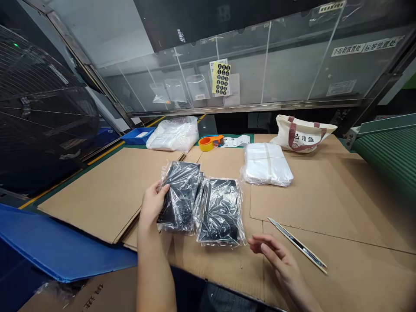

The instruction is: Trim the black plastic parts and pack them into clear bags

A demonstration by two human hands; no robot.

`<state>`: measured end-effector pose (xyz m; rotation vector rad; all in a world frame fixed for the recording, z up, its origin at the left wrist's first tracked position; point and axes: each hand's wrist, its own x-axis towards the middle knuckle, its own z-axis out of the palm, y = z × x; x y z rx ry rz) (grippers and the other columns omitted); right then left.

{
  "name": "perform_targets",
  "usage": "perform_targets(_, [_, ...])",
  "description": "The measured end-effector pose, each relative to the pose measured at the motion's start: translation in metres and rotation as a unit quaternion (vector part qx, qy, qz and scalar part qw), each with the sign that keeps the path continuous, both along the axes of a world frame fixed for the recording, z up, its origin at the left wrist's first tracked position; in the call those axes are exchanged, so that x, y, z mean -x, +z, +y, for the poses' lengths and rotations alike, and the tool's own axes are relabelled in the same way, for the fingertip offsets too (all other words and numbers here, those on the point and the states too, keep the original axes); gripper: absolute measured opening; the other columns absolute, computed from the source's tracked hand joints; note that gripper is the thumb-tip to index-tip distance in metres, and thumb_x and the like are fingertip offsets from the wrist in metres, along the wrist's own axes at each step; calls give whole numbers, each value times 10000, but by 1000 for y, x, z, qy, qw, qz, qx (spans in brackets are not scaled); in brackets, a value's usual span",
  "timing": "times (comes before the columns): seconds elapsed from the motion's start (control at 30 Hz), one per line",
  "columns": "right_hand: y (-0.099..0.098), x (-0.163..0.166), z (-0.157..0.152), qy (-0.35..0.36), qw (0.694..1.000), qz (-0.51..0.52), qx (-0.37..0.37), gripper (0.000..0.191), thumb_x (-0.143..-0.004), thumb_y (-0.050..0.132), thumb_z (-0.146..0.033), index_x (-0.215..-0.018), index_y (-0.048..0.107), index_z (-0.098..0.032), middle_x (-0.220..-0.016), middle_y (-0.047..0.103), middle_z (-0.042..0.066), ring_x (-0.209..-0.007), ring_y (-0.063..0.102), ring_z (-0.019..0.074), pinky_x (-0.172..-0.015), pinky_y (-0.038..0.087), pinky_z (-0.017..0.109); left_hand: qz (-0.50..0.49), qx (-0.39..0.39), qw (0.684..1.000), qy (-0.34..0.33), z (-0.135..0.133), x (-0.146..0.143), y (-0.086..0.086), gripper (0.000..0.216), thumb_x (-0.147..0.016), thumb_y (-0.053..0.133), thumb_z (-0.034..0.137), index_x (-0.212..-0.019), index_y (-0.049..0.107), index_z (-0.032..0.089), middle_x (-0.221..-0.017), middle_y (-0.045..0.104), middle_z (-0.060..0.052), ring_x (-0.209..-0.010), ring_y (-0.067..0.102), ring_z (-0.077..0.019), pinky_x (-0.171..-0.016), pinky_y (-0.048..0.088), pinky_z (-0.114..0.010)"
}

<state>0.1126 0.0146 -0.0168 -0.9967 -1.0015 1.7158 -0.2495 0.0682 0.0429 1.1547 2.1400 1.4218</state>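
My left hand (155, 201) grips the left edge of a black flat item in a clear plastic bag (181, 195), thumb on top. That bag is slightly tilted, with another dark bagged piece partly showing behind its right side. Beside it on the cardboard lies a second black item in clear plastic (220, 211). My right hand (271, 251) is just off that bag's lower right corner, fingers loosely curved and apart, holding nothing. To the right of this hand rests a long, slim utility knife (297, 245).
Cardboard sheets (325, 195) cover the table. Toward the back are a bundle of clear bags (268, 164), an orange tape dispenser (211, 142), a plastic sack (175, 133), a blue tray (136, 136) and a cloth bag (302, 135). A green ribbed conveyor (390, 147) stands at right.
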Motion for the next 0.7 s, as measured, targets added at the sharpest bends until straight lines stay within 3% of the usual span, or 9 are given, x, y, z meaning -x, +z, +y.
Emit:
perform_targets(0.17, [-4, -1, 0, -2, 1000, -4, 12, 360, -742, 717, -542, -912, 754, -227, -922, 749, 94, -893, 666, 240, -878, 496, 361, 99, 110, 989, 24, 12, 8, -19, 449, -728, 566, 283, -1132, 619, 95, -949, 706, -127, -950, 638, -306, -875, 488, -417])
perform_targets(0.37, [-3, -1, -1, -54, 998, -13, 38, 357, -716, 736, -536, -876, 754, -218, -868, 748, 85, -852, 662, 238, -853, 485, 355, 242, 124, 961, 44, -3, -16, -1, 594, -840, 456, 398, -1312, 487, 38, -1310, 496, -262, -1271, 413, -405, -1071, 288, -530])
perform_targets(0.53, [0, 1, -1, -44, 998, -4, 45, 361, -705, 752, -539, -873, 752, -220, -873, 744, 80, -855, 656, 231, -863, 481, 345, 380, 162, 910, -21, -10, -49, 1, 598, -891, 417, 516, -1371, 444, 160, -1425, 440, -193, -1322, 381, -378, -1047, 324, -579])
perform_targets(0.63, [-6, -3, 1, -28, 999, -6, 42, 356, -726, 738, -543, -892, 748, -228, -895, 743, 80, -880, 656, 234, -880, 476, 348, 447, 179, 875, -42, -13, -64, -10, 590, -904, 429, 510, -1376, 452, 156, -1481, 374, -217, -1385, 279, -420, -1054, 260, -655])
perform_targets(0.7, [-12, -6, 2, -18, 999, -12, 36, 362, -740, 724, -550, -909, 745, -231, -913, 743, 85, -894, 659, 241, -892, 475, 364, 486, 141, 861, -58, -19, -75, -15, 577, -913, 430, 488, -1363, 468, 129, -1465, 384, -249, -1394, 261, -431, -1059, 245, -666])
